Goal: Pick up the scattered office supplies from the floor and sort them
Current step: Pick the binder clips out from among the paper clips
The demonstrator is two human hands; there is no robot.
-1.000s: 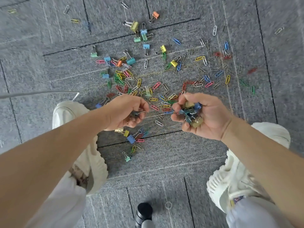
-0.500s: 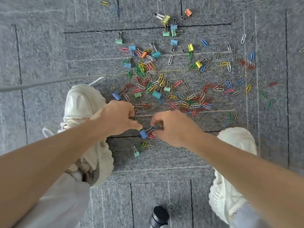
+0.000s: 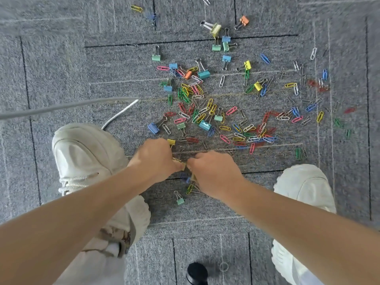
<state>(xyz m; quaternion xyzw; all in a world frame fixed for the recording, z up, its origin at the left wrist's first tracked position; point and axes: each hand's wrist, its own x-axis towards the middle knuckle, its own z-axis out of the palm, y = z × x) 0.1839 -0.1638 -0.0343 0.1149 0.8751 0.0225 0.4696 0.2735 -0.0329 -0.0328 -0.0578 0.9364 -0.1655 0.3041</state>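
Many coloured paper clips (image 3: 236, 128) and binder clips (image 3: 203, 74) lie scattered over the grey carpet (image 3: 82, 68) in front of me. My left hand (image 3: 156, 159) and my right hand (image 3: 216, 173) are low over the carpet, knuckles up, fingertips almost touching. Each has curled fingers. Between them a yellowish binder clip (image 3: 181, 162) shows, pinched by my left fingers. My right hand hides the clips it took earlier; a blue binder clip (image 3: 186, 179) and a yellow clip (image 3: 190, 189) peek out under it. A green binder clip (image 3: 180, 199) lies just below.
My two white shoes, left shoe (image 3: 82, 159) and right shoe (image 3: 304, 188), stand either side of the hands. A grey cable (image 3: 67, 108) crosses the left part. A black cylinder (image 3: 196, 273) stands at the bottom edge. More binder clips (image 3: 216, 29) lie far up.
My right hand, which held a bunch of clips palm-up, turned knuckles-up and came down to the left beside my left hand near the carpet seam. The view shifted, clips now appear farther right.
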